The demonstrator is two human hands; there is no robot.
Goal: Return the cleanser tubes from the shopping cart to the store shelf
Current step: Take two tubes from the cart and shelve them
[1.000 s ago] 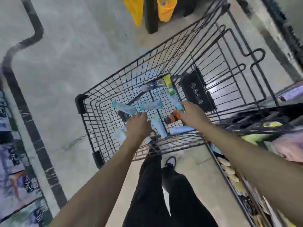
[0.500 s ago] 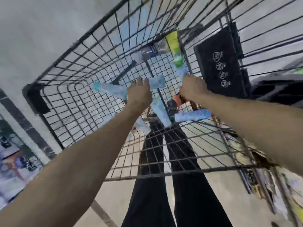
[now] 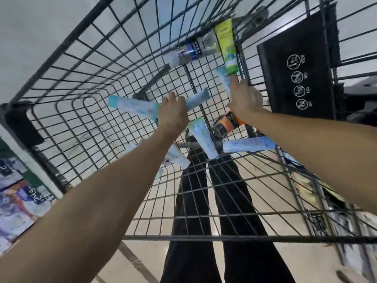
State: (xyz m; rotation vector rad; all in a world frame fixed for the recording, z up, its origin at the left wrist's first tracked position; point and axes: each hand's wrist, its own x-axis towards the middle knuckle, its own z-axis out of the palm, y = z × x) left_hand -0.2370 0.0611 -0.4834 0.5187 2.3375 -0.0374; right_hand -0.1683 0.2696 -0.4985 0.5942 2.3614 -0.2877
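Cleanser tubes of pale blue plastic (image 3: 206, 142) lie scattered on the black wire shopping cart (image 3: 85, 111) floor. I see my left hand (image 3: 173, 114) grasping one mid-basket; my right hand (image 3: 244, 99) grips another by the right wall.

Both your bare arms stretch forward and down, nearly straight, converging slightly. Your left hand (image 3: 173, 114) faces knuckles-up, its grip curled downward with the fingers bent. Your right hand (image 3: 244, 99) lies just beside it, knuckles up too, one finger extended forward, the rest folded.
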